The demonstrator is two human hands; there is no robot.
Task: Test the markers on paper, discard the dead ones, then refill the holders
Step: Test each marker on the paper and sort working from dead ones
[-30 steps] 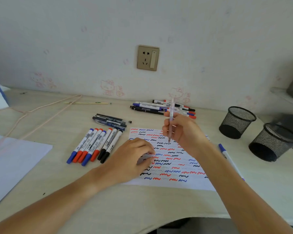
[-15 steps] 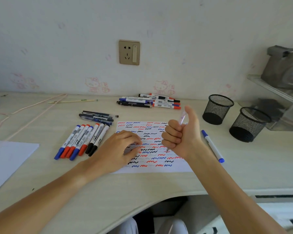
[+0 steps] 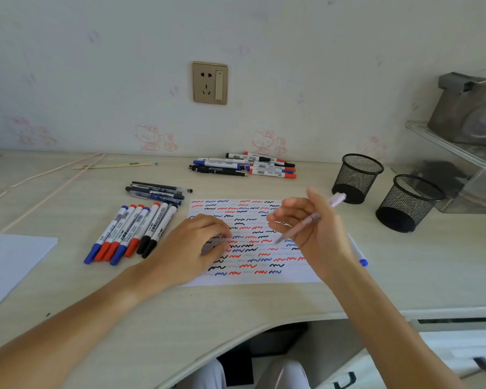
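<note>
While right hand [image 3: 314, 226] holds pen [image 3: 310, 219], mesh holders [image 3: 358, 178] stand beyond paper [image 3: 253, 248].

Two bare arms, no sleeves

The left hand [image 3: 191, 248] and right hand [image 3: 312, 228] are bare, with no rings, watch or bands in sight. Both forearms run uncovered from the wrists to the lower corners of the frame, so no sleeve shows anywhere. The fingers [image 3: 285, 204] have short, plain nails. At the bottom centre, under the counter [image 3: 180, 318] edge, the knees [image 3: 286, 373] are covered in white or pale cloth.
</note>
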